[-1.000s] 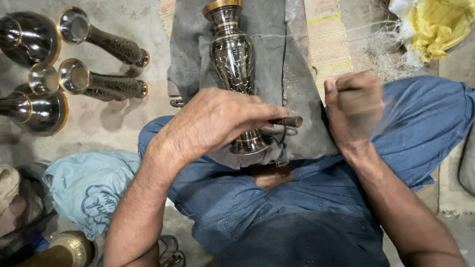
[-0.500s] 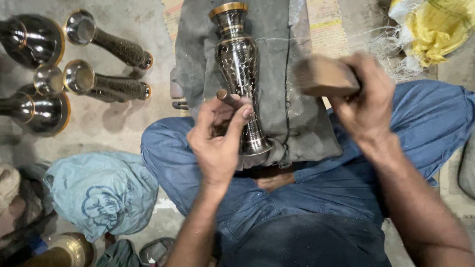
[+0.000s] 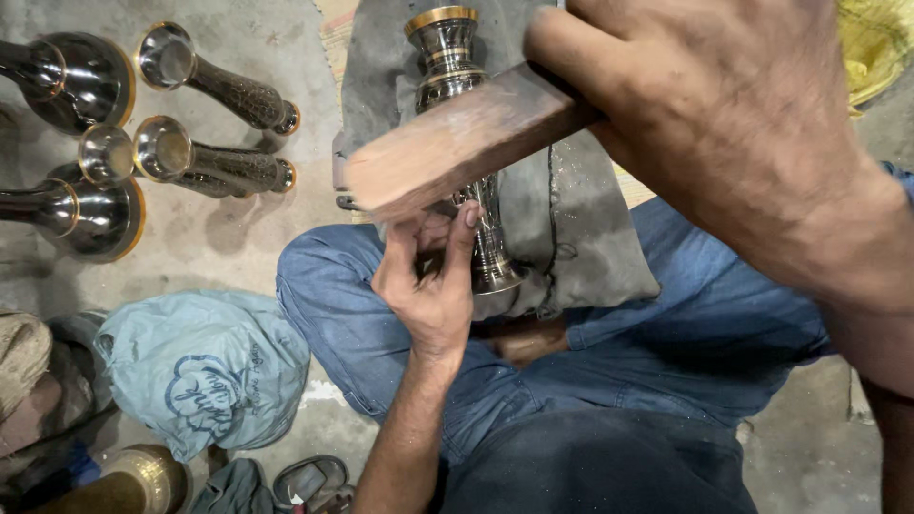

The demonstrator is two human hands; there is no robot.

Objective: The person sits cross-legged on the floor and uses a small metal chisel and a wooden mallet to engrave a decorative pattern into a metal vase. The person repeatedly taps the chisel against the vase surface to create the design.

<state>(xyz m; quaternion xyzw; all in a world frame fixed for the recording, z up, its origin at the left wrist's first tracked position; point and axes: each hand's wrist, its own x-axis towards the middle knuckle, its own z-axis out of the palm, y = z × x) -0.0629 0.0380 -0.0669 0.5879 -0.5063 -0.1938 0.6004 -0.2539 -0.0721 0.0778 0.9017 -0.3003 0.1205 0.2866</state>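
Vase (image 3: 466,143): tall metal piece, dark engraved body with a brass-coloured rim, lying lengthwise on a grey cloth (image 3: 581,238) across the seated person's lap, rim toward 12 o'clock, foot toward 6 o'clock.

Left hand (image 3: 433,286): at the lower part of the vase, just at 9 o'clock of its foot. Fingers curled narrow, thumb and forefinger pinched on something small and dark against the metal; what it is cannot be told, since the block hides part of it.

Right hand (image 3: 752,143): raised close to the camera at 1 o'clock, closed firmly round one end of a wooden block (image 3: 457,143). The block's free end hangs over the vase body and the left fingers, apart from both.

Handling note, as judgement: the blow is best kept short and square, landing on the pinched tool and not on the fingertips beside it; the left hand should keep the vase from rolling on the cloth, and the strike should stay light enough to spare the engraved surface.

Surroundings: blue trousers (image 3: 666,333) beneath the cloth; further metal vases (image 3: 209,86) lying and standing on the concrete floor (image 3: 238,228) at 10 o'clock; pale blue bag (image 3: 205,371) at 8 o'clock; sandal (image 3: 309,481) at 7 o'clock; yellow cloth (image 3: 876,48) at 2 o'clock.
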